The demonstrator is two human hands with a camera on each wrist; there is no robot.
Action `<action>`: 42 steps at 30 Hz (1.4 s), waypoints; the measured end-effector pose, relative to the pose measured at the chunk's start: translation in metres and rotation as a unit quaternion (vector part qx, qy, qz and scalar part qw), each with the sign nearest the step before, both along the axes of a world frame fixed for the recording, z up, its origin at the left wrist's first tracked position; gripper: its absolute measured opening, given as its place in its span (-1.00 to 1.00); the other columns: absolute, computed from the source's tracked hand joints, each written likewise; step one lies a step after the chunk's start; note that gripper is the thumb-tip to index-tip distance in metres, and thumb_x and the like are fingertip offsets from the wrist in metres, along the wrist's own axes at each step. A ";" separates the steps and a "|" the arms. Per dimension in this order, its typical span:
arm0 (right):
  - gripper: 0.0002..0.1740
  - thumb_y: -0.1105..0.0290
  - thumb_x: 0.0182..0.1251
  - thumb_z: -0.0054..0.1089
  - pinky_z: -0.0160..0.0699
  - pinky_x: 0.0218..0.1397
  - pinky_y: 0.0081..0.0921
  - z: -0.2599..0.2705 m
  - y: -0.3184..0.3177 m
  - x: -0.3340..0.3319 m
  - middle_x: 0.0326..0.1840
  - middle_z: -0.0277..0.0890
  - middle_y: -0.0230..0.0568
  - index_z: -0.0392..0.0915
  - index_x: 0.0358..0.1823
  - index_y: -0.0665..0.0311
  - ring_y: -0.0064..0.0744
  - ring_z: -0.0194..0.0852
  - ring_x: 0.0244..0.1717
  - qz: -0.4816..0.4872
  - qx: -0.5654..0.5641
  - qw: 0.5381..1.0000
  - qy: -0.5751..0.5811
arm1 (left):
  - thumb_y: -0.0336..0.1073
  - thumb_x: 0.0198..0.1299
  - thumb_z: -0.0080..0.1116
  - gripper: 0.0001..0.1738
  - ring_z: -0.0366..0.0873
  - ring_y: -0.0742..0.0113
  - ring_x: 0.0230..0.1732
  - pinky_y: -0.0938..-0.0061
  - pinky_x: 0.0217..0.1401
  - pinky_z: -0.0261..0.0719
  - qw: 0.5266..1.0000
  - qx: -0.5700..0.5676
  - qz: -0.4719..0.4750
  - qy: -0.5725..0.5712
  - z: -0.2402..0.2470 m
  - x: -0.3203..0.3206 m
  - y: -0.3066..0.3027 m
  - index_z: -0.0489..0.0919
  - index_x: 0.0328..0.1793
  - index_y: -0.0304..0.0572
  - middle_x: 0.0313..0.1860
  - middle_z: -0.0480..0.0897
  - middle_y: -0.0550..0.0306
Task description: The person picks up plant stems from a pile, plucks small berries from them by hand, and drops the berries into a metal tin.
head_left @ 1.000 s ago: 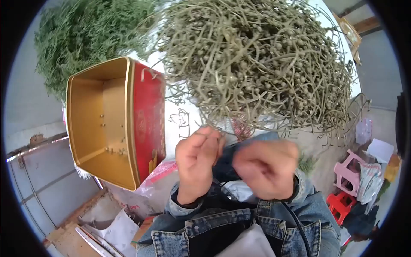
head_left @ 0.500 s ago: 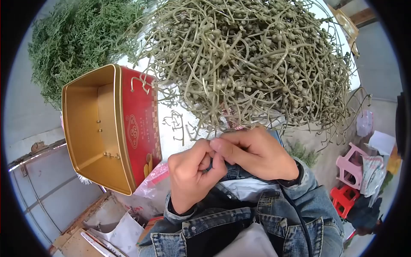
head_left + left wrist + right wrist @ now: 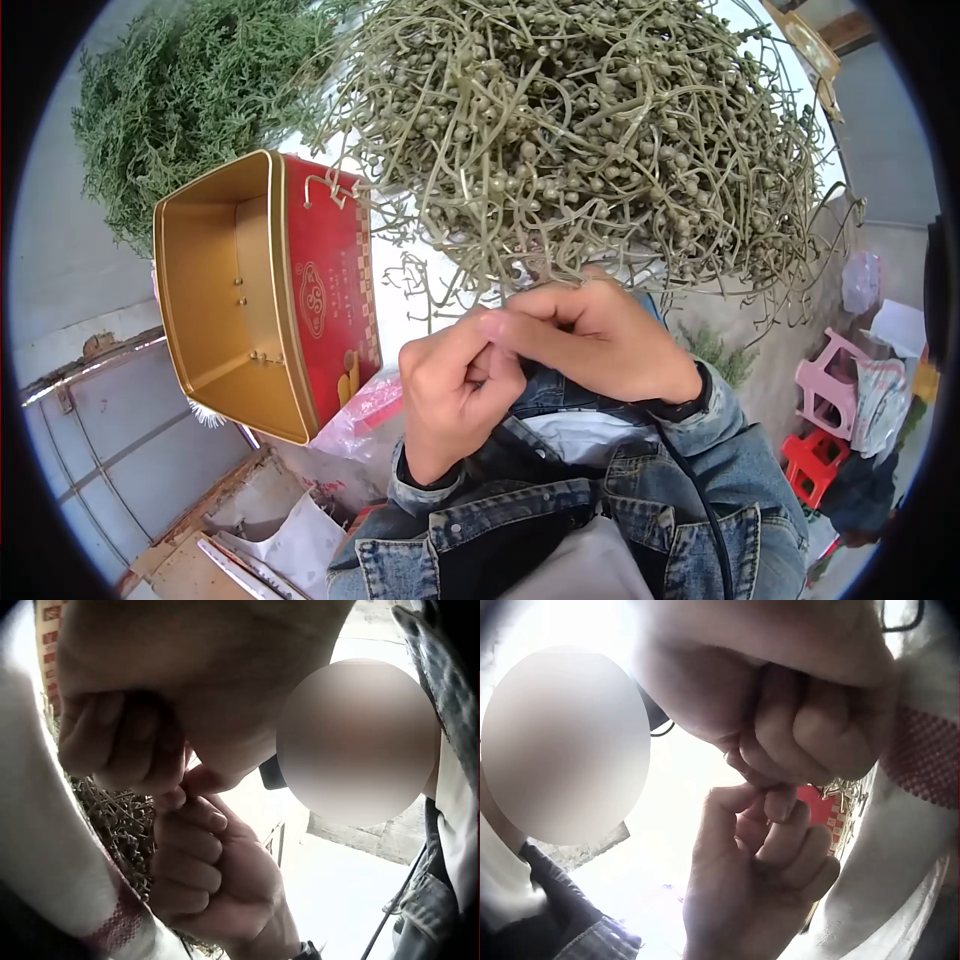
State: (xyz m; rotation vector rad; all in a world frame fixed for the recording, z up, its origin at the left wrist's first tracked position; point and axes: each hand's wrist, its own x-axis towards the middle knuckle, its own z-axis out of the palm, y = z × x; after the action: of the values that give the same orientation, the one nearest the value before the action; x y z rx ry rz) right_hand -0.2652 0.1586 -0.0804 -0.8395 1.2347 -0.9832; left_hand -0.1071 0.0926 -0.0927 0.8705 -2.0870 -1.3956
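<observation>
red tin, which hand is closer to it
Left. The left hand lies just beside the red tin, not touching it; the right hand is on the far side of the left hand, fingertips meeting.

No legible text, red tin [image 3: 335, 290] emblem unreadable

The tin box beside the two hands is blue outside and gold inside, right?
Not blue. The tin box beside the left hand and right hand is red outside and gold inside, as the head view shows.
</observation>
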 end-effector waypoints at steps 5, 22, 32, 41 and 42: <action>-0.67 0.26 0.51 0.00 0.15 -0.45 -0.67 -0.005 0.004 -0.001 -0.55 0.40 -0.49 0.58 -0.27 0.39 -0.78 0.19 -0.47 -0.010 -0.013 1.000 0.000 | -0.51 0.13 0.16 -0.90 0.17 0.43 -0.71 0.55 -0.62 0.21 0.985 0.160 -0.010 0.070 -0.003 0.000 -0.003 0.50 -0.40 -0.37 -0.72 0.32 0.15; -0.52 0.28 0.54 -0.18 0.01 -0.55 -0.60 -0.019 0.019 0.011 -0.67 0.24 -0.47 0.36 -0.60 0.33 -0.67 0.06 -0.62 -0.155 -0.099 0.969 -0.162 | -0.20 0.35 -0.11 -0.59 0.12 0.56 -0.70 0.52 -0.64 0.02 0.658 0.600 -0.100 0.443 -0.017 -0.010 -0.003 0.44 -0.53 -0.27 -0.76 0.30 0.30; -0.82 0.43 0.28 0.21 0.46 -0.54 -0.46 -0.013 0.017 0.004 -0.63 0.46 -0.22 0.53 -0.47 0.34 -0.32 0.49 -0.64 -0.066 -0.247 0.938 0.232 | -0.23 0.32 0.02 -0.64 0.11 0.69 -0.60 0.65 -0.55 0.05 0.927 0.360 -0.025 0.104 0.000 -0.019 -0.008 0.42 -0.54 -0.24 -0.66 0.27 0.46; -0.89 0.47 0.11 0.26 0.37 -0.63 -0.41 -0.022 0.016 0.011 -0.63 0.47 -0.24 0.53 -0.47 0.34 -0.28 0.41 -0.72 -0.116 -0.341 0.855 0.372 | -0.37 0.36 0.06 -0.63 0.07 0.72 -0.64 0.63 -0.63 0.00 0.914 0.389 0.030 0.109 -0.004 -0.031 -0.003 0.35 -0.58 -0.14 -0.71 0.23 0.49; -0.85 0.44 0.17 0.22 0.32 -0.65 -0.40 -0.028 0.014 0.015 -0.66 0.44 -0.25 0.51 -0.50 0.34 -0.25 0.37 -0.74 -0.161 -0.345 0.858 0.345 | -0.37 0.36 0.06 -0.63 0.07 0.72 -0.64 0.63 -0.63 0.00 0.914 0.389 0.034 0.109 -0.005 -0.032 -0.002 0.35 -0.58 -0.14 -0.71 0.23 0.49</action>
State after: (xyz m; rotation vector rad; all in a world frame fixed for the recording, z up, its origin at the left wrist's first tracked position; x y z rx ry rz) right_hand -0.2499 0.1731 -0.1085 -1.6938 1.6864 -1.5117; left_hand -0.1390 0.0901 -0.0976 0.9926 -1.2940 -2.2107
